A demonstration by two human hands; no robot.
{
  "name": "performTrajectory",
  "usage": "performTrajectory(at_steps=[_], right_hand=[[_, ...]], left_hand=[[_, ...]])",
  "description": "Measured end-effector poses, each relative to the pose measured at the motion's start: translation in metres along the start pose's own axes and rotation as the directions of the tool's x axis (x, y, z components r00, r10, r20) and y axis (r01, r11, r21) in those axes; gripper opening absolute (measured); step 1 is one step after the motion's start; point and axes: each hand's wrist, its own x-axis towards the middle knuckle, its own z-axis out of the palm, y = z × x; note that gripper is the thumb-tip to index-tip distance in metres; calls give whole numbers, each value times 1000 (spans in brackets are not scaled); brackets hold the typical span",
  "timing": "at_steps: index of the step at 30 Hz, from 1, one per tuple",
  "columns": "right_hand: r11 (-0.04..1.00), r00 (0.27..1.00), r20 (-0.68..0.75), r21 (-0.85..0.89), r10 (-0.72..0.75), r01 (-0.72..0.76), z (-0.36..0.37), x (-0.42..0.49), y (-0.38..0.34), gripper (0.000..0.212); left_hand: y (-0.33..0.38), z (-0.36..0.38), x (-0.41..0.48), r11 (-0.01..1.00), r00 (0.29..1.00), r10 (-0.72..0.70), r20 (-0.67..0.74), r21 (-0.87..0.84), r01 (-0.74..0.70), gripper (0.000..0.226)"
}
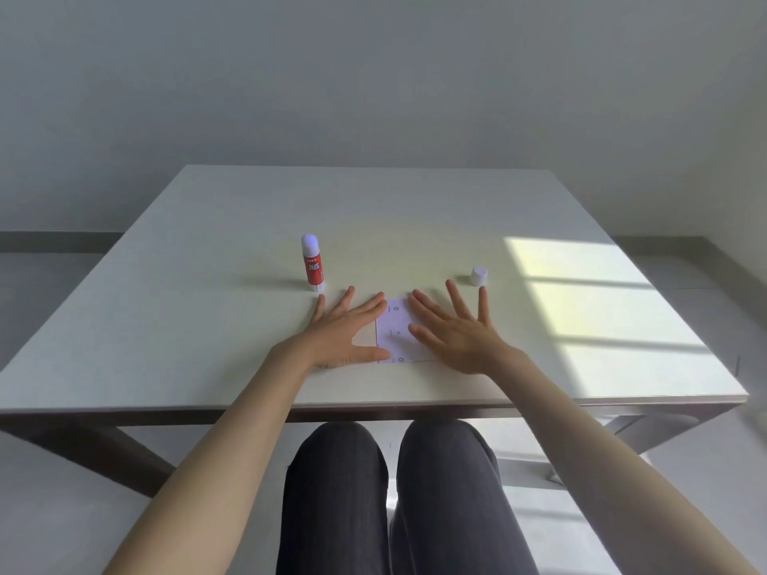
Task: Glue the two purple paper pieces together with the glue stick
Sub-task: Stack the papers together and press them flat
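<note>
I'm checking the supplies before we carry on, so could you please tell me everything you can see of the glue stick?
The glue stick stands upright on the white table, to the left of the paper and just beyond the left hand, which does not touch it. Its body is red with white lettering, on a pale base. The cap is off: a whitish, faintly purple glue tip shows at the top, and a small white cap stands apart, far to the right. Nothing but the table touches it.

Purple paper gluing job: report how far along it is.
Done, apparently: the red glue stick stands uncapped on the white table, set aside. In hand: the left hand and right hand, both flat and spread, press the pale purple paper; one sheet shows. Left: the small white cap lies apart, not yet refitted.
</note>
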Motion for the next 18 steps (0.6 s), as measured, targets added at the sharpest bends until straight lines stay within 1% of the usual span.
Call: performTrajectory(at_steps=[1, 2, 5, 6, 7, 9, 11, 14, 15, 16, 17, 18], right_hand=[[1000, 1000, 2, 22, 5, -5, -2, 2, -5, 63], [999, 1000, -9, 36, -23, 24, 0, -1, -13, 65], [976, 976, -49, 37, -214, 215, 20, -20, -37, 70], [971, 971, -50, 22, -235, 237, 23, -22, -37, 69], [975, 974, -50, 9, -220, 221, 20, -18, -32, 66], [993, 992, -33, -16, -118, 118, 11, -5, -16, 60], [999, 999, -27, -16, -33, 33, 5, 4, -4, 58], [999, 996, -87, 19, -32, 34, 13, 7, -3, 59], [999, 994, -107, 20, -37, 40, 17, 6, -4, 60], [999, 992, -119, 20, -41, 44, 19, 6, -4, 60], [999, 991, -127, 21, -42, 45, 21, 7, -3, 60], [999, 990, -132, 20, -42, 45, 21, 7, -1, 61]], left_hand=[[0, 0, -1, 1000, 1000, -2, -2, -6, 2, 85], [0, 0, -1, 1000, 1000, -5, -6, -15, 5, 86], [0, 1, -2, 1000, 1000, -2, -16, -25, 2, 86], [0, 0, -2, 1000, 1000, 0, -14, -21, -1, 85], [0, 0, -2, 1000, 1000, 2, -12, -20, -2, 86], [1, -1, -2, 1000, 1000, -1, 2, -16, 1, 86], [1, 0, -2, 1000, 1000, -8, 8, -7, 8, 86], [1, -1, -2, 1000, 1000, -6, 1, 29, 6, 86], [1, -1, -3, 1000, 1000, 5, -17, 2, -5, 85], [1, -1, -5, 996, 998, 18, -61, -86, -23, 82], [1, 0, -8, 969, 987, 14, -159, -241, -53, 77], [1, 0, -12, 904, 950, -41, -309, -416, -96, 67]])
